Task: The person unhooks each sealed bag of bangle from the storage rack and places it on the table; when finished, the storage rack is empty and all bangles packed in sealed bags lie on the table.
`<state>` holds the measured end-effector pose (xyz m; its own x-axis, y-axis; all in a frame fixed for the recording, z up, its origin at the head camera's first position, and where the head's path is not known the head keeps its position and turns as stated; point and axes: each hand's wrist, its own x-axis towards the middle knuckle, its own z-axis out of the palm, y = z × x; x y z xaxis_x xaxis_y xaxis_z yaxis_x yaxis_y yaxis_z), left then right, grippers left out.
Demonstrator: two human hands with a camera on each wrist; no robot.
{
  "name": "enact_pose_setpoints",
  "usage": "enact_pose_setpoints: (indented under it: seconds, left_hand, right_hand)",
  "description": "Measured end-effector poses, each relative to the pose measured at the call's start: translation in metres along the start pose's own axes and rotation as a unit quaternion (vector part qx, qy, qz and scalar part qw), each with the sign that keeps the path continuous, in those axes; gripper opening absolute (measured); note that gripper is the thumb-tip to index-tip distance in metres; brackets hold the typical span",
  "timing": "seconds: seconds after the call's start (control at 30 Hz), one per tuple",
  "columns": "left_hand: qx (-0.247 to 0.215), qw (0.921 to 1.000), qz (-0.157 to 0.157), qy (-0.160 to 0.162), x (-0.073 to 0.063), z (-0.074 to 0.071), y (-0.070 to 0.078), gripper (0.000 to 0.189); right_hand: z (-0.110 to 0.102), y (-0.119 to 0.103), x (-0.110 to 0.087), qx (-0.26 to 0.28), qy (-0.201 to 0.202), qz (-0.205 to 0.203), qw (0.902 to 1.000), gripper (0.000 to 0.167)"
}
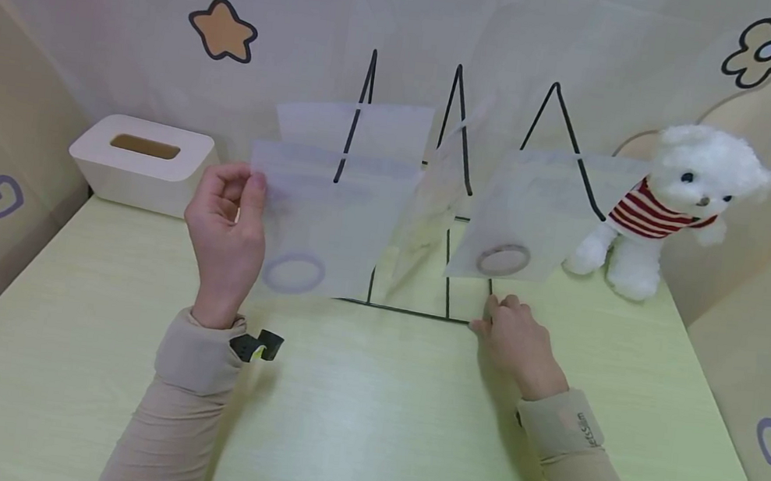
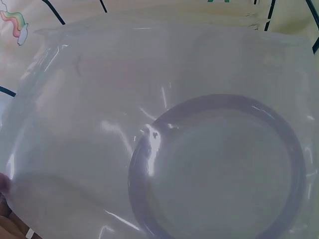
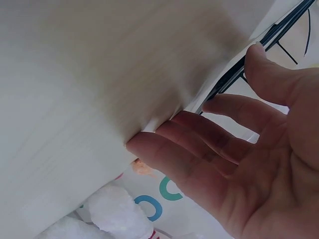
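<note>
We're working over a pale green wooden table (image 1: 352,425). A black wire rack (image 1: 406,311) is standing toward its back, prongs pointing our way; a white plush bear in a red-striped shirt (image 1: 645,213) is sitting just right of it. A translucent milky plastic bag (image 1: 331,219) is hanging at the rack's left prong (image 1: 350,135), apparently threaded on. With our left hand (image 1: 225,235) we're pinching its left edge. Our right hand (image 1: 519,341) is touching the rack's front right corner; we're not able to tell whether it's gripping or just bracing. A pale purple ring (image 2: 222,102) is showing low in the bag. Risks: rack sliding if bracing is too light; bag tearing if it's snagging; edge slipping if we're pinching weakly.
</note>
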<state>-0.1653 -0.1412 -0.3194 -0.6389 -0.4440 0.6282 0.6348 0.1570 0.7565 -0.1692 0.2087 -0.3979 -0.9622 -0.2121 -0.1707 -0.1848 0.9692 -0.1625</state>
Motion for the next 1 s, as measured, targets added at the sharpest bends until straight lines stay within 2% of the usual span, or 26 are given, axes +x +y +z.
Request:
enact_pose_setpoints:
  seconds: [0.73,1.0]
  left_hand:
    - [-0.014,0.9998,-0.005,0.01,0.0015,-0.0018,0.003,0.006]
    - [-0.023,0.9997,0.003,0.011,0.0011,-0.0023,0.004,0.005]
  right_hand:
    - [0.0004,-0.0003,-0.001,-0.001,0.002,0.001,1.0,0.05]
    - [0.0013,0.0,-0.0011,-0.001,0.01,-0.001,1.0,0.05]
